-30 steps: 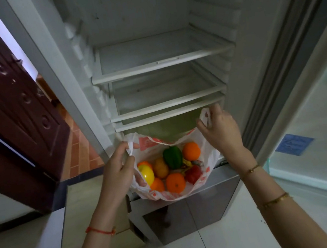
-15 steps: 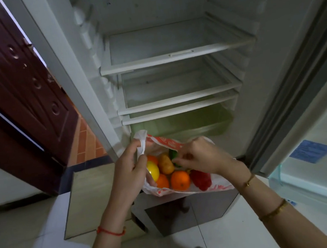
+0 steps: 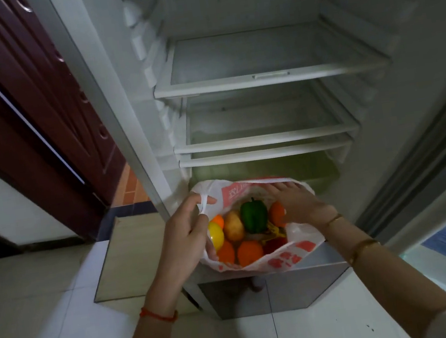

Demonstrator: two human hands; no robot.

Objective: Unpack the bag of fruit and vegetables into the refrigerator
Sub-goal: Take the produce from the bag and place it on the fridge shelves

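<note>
Plastic bag (image 3: 283, 257): white with red print, mouth open, resting on the ledge at the foot of the open refrigerator (image 3: 250, 1), in front of the greenish drawer (image 3: 270, 170).

Contents seen: green pepper (image 3: 254, 216) in the middle, upright with stem up; potato (image 3: 233, 227) touching its left side; yellow fruit (image 3: 216, 235) at the left edge; oranges (image 3: 250, 251) along the front and one at the right; red item (image 3: 274, 244) and yellow-wrapped item low on the right, too hidden to name.

Left hand (image 3: 186, 240): grip closed on the bag's left handle (image 3: 203, 203), the strip pinched between thumb and fingers, holding that side up.

Right hand (image 3: 295, 201): inside the bag's mouth, fingers stretched nearly flat against the far wall of the bag, palm over the right-hand orange; grip wide, holding nothing.

Refrigerator: door open, upper shelf (image 3: 269, 77) and lower shelf (image 3: 266, 138) of glass with white rims.

Wrists: red string (image 3: 158, 315) on the left; two gold bangles (image 3: 363, 246) on the right.

Surroundings: pale tiled floor (image 3: 35, 309); dark red door (image 3: 19, 97) at left.
</note>
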